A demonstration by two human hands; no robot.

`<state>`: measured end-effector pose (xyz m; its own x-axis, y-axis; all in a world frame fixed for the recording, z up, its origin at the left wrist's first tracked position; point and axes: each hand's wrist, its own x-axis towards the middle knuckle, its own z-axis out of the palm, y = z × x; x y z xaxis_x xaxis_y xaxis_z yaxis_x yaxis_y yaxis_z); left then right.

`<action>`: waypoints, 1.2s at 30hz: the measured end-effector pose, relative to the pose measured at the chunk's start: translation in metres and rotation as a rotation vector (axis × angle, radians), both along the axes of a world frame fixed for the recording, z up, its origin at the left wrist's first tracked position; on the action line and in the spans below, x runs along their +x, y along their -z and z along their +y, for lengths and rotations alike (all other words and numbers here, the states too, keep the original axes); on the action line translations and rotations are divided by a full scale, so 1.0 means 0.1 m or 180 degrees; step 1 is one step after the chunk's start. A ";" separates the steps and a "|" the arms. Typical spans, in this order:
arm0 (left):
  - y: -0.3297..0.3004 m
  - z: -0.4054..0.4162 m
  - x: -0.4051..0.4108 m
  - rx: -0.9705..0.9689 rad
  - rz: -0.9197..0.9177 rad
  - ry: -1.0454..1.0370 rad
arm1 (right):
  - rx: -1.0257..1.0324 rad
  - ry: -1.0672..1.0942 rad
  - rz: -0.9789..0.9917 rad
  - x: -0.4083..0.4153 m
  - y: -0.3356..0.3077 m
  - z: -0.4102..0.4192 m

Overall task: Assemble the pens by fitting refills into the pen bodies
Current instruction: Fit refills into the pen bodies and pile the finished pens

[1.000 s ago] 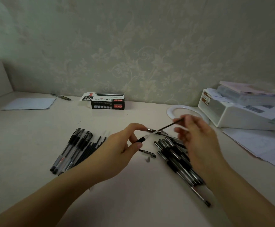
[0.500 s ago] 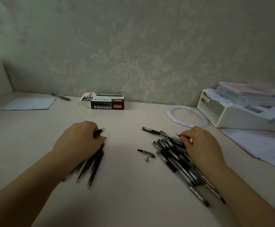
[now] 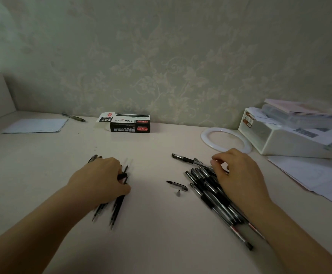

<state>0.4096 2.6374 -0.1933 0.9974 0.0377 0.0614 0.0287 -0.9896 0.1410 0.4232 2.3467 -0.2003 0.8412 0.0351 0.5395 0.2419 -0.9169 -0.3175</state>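
Left hand point(image 3: 102, 180) is down on the bundle of thin black refills point(image 3: 117, 204) on the left, fingers curled around a few of them, while the right hand point(image 3: 238, 175) has bent fingers pinching into the heap of clear-barrelled pens point(image 3: 210, 190) on the right, though I can't tell which one it's got. A loose cap point(image 3: 178, 185) and a little cone tip point(image 3: 178, 193) lie between the piles on the smooth, pale, slightly glossy desk point(image 3: 161, 234). Further back there's a black cardboard pen box point(image 3: 129, 123), a white ring point(image 3: 226, 139) and floral embossed wallpaper point(image 3: 171, 66).
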 end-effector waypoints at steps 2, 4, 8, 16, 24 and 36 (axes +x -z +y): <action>0.00 0.00 0.00 0.0002 0.0053 0.0053 | 0.0053 -0.0172 -0.0161 -0.02 0.00 0.06; 0.00 -0.02 -0.01 -0.0008 0.0031 0.0082 | 0.0078 -0.0367 -0.0251 -0.05 0.00 0.12; 0.04 -0.07 -0.02 -0.0048 -0.0147 0.0113 | -0.0007 -0.0660 -0.0380 -0.11 0.05 0.23; -0.03 -0.10 0.00 -0.0419 -0.0534 0.0056 | 0.0076 -0.1087 -0.0552 -0.14 0.10 0.33; -0.16 -0.49 -0.18 -0.4433 0.1200 0.0573 | -0.0046 -0.2219 -0.1056 -0.22 0.08 0.50; -0.09 -0.56 -0.22 -0.3935 0.0974 0.0809 | 0.3191 -0.1438 0.0111 -0.18 -0.01 0.45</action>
<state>0.3881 2.5817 -0.1846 0.9522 -0.2857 -0.1082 0.0538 -0.1917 0.9800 0.4051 2.3915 -0.1991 0.8766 -0.0971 0.4714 0.4667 -0.0683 -0.8818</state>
